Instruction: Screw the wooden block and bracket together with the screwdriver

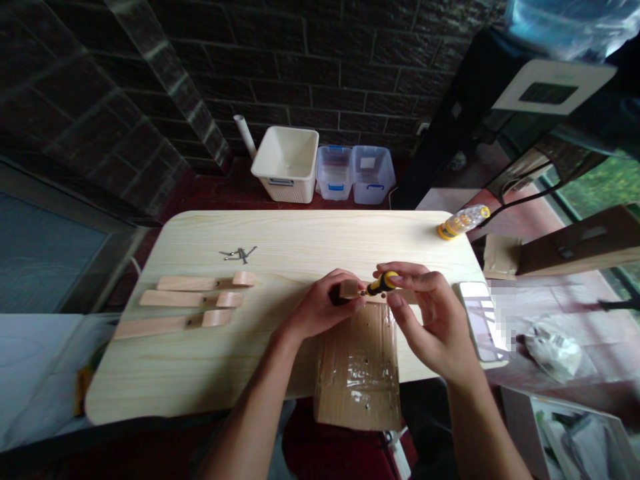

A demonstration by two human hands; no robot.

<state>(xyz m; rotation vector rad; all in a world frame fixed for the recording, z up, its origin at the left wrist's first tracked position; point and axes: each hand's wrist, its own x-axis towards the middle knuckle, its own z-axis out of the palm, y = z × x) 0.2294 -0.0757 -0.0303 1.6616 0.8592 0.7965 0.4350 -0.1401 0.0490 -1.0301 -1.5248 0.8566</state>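
My left hand (327, 303) is closed around the block end of a light wooden piece (350, 289) that lies across the far end of a taped cardboard slab (357, 373). In my right hand (433, 313), the fingers are curled round the handle of a small yellow-and-black screwdriver (384, 283). Its tip points down and left toward the wood, where two dark screw heads or holes show; contact at the tip is hard to make out. The slab hangs over the table's front edge and has several small holes.
Three similar wooden pieces (193, 300) lie at the left, near a small heap of screws (241, 255). A clear bottle with yellow ends (464, 222) stands at the back right corner of the table (300, 233). A phone (483, 320) lies at the right edge. Bins (285, 160) stand behind.
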